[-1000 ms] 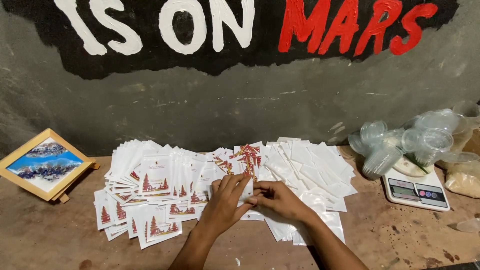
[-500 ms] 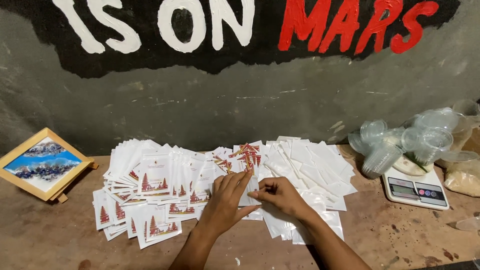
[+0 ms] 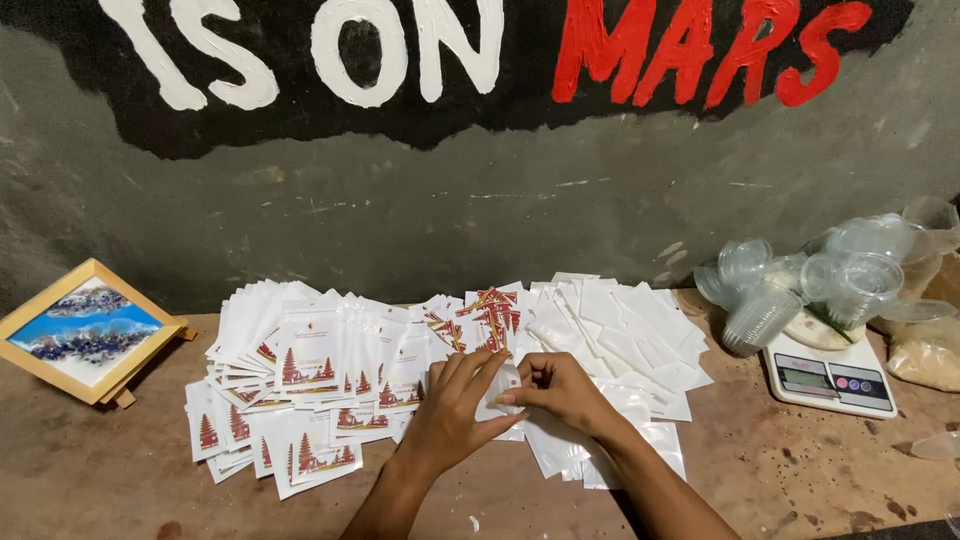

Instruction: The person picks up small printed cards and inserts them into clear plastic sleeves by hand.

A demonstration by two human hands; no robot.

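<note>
A small white pouch (image 3: pixel 503 392) sits at the centre of the bench (image 3: pixel 800 470), pinched between both hands: the left hand (image 3: pixel 452 408) grasps its left side with fingers curled over it, and the right hand (image 3: pixel 556 392) nips its right edge with the fingertips. Around it spreads a heap of pouches; those at nine o'clock (image 3: pixel 300 380) show red printed fronts, those at two o'clock (image 3: pixel 625 335) lie plain white. At three o'clock a scale (image 3: pixel 830 378) stands beside stacked clear cups (image 3: pixel 810 280), which look empty. A bag (image 3: pixel 925 352) of pale grains lies just beyond. At nine o'clock, far off, leans a framed picture (image 3: pixel 85 335).
</note>
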